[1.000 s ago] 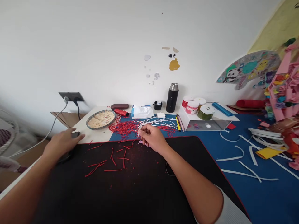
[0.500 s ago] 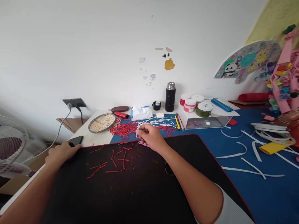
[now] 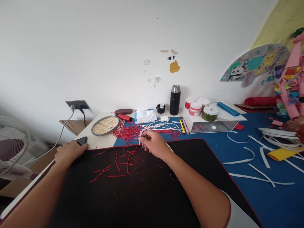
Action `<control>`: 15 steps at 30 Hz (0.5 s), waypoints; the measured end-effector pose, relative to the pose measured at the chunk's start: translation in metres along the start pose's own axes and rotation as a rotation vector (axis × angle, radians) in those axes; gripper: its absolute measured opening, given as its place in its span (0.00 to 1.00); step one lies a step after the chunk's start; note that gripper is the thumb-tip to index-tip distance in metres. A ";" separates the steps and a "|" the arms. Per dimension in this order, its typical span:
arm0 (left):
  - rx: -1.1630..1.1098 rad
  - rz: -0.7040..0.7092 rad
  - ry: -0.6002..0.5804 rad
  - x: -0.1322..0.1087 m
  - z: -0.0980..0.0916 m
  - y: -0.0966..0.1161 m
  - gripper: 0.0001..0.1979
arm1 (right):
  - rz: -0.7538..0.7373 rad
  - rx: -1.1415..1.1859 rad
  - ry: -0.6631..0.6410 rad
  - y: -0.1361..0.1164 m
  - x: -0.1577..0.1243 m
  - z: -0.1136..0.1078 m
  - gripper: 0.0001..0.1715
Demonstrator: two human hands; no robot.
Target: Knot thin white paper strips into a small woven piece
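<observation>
My right hand [image 3: 155,144] hovers at the far edge of the black mat [image 3: 142,190], fingers pinched on thin white strips [image 3: 140,135] beside a heap of red strips [image 3: 127,130]. My left hand [image 3: 70,151] rests at the mat's left corner, fingers curled over a dark phone [image 3: 82,140]. Loose red strips [image 3: 111,164] lie scattered on the mat between the two hands. More white strips [image 3: 163,125] spread behind the right hand.
A woven plate [image 3: 105,125], a red thread spool [image 3: 124,117], a tissue pack [image 3: 144,115], a black flask [image 3: 175,99], paint jars [image 3: 196,108] on a white box stand at the back. White paper curls [image 3: 247,158] lie on the blue cloth. A fan [image 3: 11,148] stands left.
My left hand drew back from the phone toward the mat's corner, then settled over it. My right hand shifted slightly left, keeping its pinch on the white strips.
</observation>
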State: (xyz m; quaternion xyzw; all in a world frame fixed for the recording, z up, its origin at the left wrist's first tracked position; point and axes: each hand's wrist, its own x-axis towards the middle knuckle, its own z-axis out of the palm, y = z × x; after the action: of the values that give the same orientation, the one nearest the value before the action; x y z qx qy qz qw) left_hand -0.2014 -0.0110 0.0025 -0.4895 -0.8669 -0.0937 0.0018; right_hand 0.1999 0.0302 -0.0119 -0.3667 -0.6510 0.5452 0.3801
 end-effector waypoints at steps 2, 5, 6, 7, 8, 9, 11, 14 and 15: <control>0.032 -0.025 -0.004 -0.002 -0.007 -0.002 0.34 | -0.003 -0.019 -0.008 -0.001 -0.001 -0.001 0.08; 0.039 0.016 0.004 -0.013 -0.026 -0.013 0.32 | 0.010 -0.008 -0.012 -0.003 -0.002 -0.001 0.08; 0.040 0.017 0.018 -0.019 -0.033 -0.018 0.29 | 0.013 -0.006 -0.012 -0.003 -0.002 -0.001 0.08; 0.022 0.023 0.035 -0.026 -0.039 -0.023 0.26 | 0.013 -0.007 -0.012 -0.003 -0.002 -0.001 0.08; -0.016 -0.006 0.069 -0.034 -0.044 -0.028 0.24 | 0.011 -0.012 -0.013 -0.003 -0.002 -0.001 0.08; -0.075 0.003 0.087 -0.042 -0.046 -0.033 0.23 | 0.007 -0.017 -0.013 -0.003 -0.002 -0.001 0.08; -0.180 0.067 0.092 -0.057 -0.046 -0.040 0.20 | 0.009 -0.024 -0.018 -0.002 -0.002 0.000 0.08; -0.263 0.094 0.109 -0.067 -0.035 -0.048 0.20 | 0.026 -0.032 -0.025 -0.001 -0.002 0.001 0.09; -0.269 0.108 0.095 -0.066 -0.031 -0.050 0.20 | 0.031 -0.034 -0.024 0.000 -0.002 0.001 0.09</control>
State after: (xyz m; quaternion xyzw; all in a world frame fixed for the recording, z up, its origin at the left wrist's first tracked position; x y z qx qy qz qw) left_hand -0.2116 -0.0974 0.0190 -0.5261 -0.8180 -0.2317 -0.0178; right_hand 0.2002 0.0281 -0.0116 -0.3766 -0.6589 0.5441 0.3577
